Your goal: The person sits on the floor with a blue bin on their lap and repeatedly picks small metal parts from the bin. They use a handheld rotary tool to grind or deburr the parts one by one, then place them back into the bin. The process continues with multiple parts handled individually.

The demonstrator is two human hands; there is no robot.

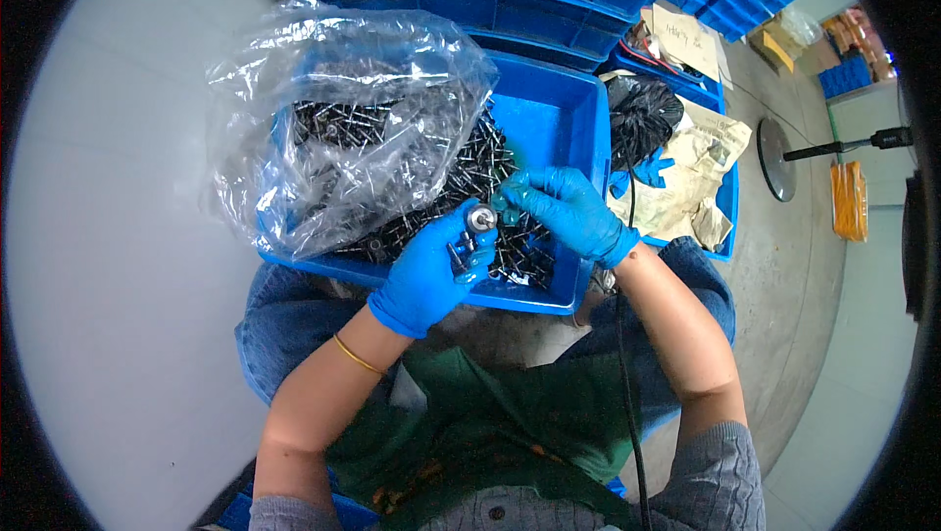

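My left hand (427, 271), in a blue glove, is closed round a round-ended metal part (481, 219), whose bright ring-shaped face points up. Darker small metal pieces (459, 253) show between its fingers. Just to the right, my right hand (570, 208), gloved in blue too, has thumb and fingertips pinched together near the part. Whatever they hold, if anything, is too small to make out. Both hands are over a blue plastic bin (559, 129) holding a heap of thin dark metal pins (480, 164).
A clear plastic bag (392, 51) covers the bin's left side. Stacked blue crates (441, 2) stand behind. To the right are a black plastic bag (642, 115) and stained paper (711, 149) in another blue bin. A black cable (627, 374) hangs beside my right arm.
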